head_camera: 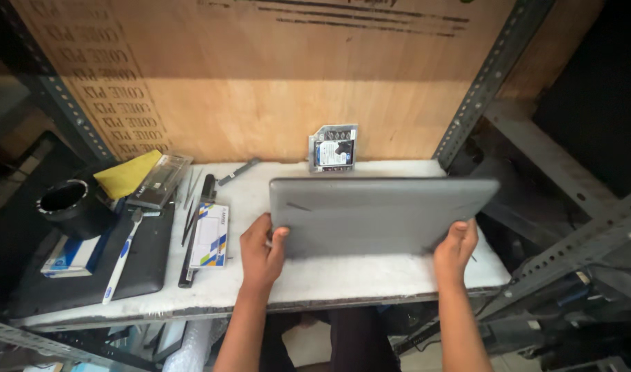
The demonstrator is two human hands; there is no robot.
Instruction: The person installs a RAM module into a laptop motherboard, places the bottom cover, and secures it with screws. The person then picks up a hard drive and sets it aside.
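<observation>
A closed grey laptop (377, 213) is held tilted above the white bench top (343, 275), its near edge raised. My left hand (261, 253) grips the laptop's near left corner, thumb on top. My right hand (456, 249) grips its near right corner. Behind the laptop, a silver drive caddy with a hard drive (333, 147) leans against the plywood back wall (274, 89).
On the left lie a small white box with blue and yellow print (210, 235), tweezers and thin tools (191, 207), a toothbrush (121, 258), a clear plastic case (160, 180), a yellow cloth (128, 173), a black cup (71, 204) and a dark laptop base (88, 275). Slotted metal rack posts (491, 76) frame the bench.
</observation>
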